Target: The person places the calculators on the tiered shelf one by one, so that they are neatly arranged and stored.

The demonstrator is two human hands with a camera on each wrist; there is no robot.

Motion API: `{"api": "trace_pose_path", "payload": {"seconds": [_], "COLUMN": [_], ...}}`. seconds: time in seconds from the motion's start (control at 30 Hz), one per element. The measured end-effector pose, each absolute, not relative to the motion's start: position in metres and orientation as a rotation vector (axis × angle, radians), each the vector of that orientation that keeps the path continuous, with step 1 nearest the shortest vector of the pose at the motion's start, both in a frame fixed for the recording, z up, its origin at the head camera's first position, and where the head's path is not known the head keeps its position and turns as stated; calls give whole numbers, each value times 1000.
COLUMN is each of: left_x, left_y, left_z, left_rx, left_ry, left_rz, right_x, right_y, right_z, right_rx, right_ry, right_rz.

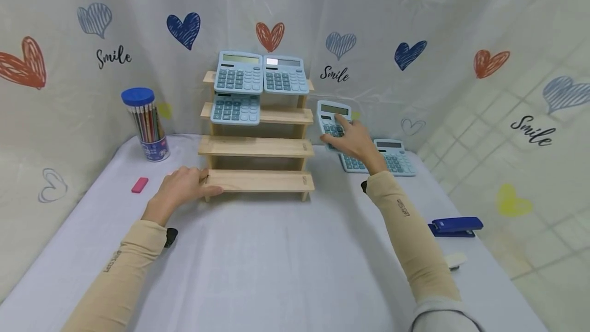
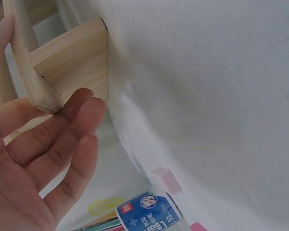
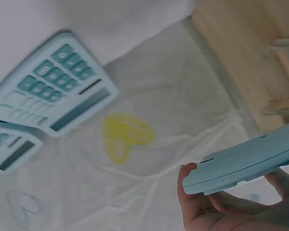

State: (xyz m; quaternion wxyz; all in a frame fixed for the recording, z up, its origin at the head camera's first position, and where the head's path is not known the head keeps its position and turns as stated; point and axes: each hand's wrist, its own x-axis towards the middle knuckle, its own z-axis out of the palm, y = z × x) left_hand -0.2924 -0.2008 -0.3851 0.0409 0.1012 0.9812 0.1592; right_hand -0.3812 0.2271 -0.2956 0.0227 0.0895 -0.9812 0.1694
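Observation:
My right hand [image 1: 354, 140] grips a light blue calculator [image 1: 335, 110] by its sides, held up right of a wooden tiered shelf [image 1: 258, 146]. The right wrist view shows this calculator [image 3: 241, 161] edge-on between thumb and fingers. With my left hand [image 1: 182, 188] I hold the left end of the shelf's lowest board; in the left wrist view the fingers [image 2: 62, 159] bend at the board's corner [image 2: 47, 101]. Two calculators, one at left [image 1: 238, 72] and one at right [image 1: 285, 74], stand side by side on the top tier. Another calculator [image 1: 235, 110] sits on the second tier's left half.
Two more calculators, one nearer [image 1: 352, 164] and one farther right [image 1: 395, 159], lie on the table beyond my right hand. A blue stapler [image 1: 455, 226] and a white object [image 1: 455, 260] lie at the right edge. On the left are a pencil tub [image 1: 155, 148] and pink eraser [image 1: 140, 185].

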Motion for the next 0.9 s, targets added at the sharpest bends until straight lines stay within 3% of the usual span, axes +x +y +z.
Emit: {"api": "trace_pose_path", "payload": {"seconds": [0.4,0.9], "left_x": [-290,-290], "left_y": [-201,-201], "left_z": [-387,-386], "left_rx": [296,329], "left_ry": [3016,3047], "left_rz": [495,495], "right_x": [-356,-381], "right_y": [173,132], "right_z": [-277,-272], "right_rx": [547,549], "right_ry": [-2986,-3010], "right_rz": [371,226]}}
